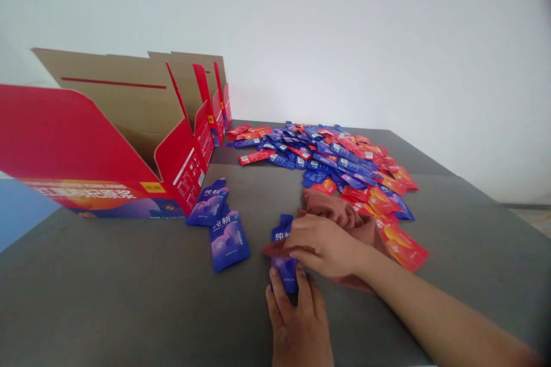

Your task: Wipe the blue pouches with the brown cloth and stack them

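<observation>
A blue pouch (284,274) with white lettering lies flat on the grey table in front of me. My left hand (298,315) rests at its lower end, fingers stretched out and spread, the tips on the pouch and holding nothing up. Across the pouch's middle, my right hand (325,245) is closed on a reddish-brown cloth (340,212), with one fold touching the pouch. Most of the cloth bunches behind and beside the right hand. To the left lie two more blue pouches, one (229,241) nearer and one (208,204) partly beneath its top.
A large heap of blue and red-orange pouches (318,152) spreads over the back and right of the table (142,292). On the left stands a row of open red cartons (189,169) with raised flaps. A white wall rises behind.
</observation>
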Demonstrator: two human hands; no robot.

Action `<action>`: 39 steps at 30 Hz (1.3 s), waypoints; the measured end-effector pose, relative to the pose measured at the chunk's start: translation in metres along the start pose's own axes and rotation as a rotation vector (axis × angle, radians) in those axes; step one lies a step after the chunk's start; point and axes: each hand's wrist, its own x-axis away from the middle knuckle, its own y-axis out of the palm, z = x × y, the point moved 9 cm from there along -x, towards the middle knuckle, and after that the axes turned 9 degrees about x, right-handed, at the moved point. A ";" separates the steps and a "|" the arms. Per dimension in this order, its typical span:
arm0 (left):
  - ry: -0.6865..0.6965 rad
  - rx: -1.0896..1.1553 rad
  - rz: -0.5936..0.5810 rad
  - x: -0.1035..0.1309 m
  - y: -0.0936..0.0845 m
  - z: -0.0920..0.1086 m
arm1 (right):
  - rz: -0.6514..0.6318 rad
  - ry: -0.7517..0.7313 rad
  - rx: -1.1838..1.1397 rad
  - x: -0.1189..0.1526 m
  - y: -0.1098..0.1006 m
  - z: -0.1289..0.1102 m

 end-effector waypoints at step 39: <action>-0.003 -0.046 0.024 0.000 -0.003 0.002 | 0.014 0.149 0.038 0.001 0.001 0.022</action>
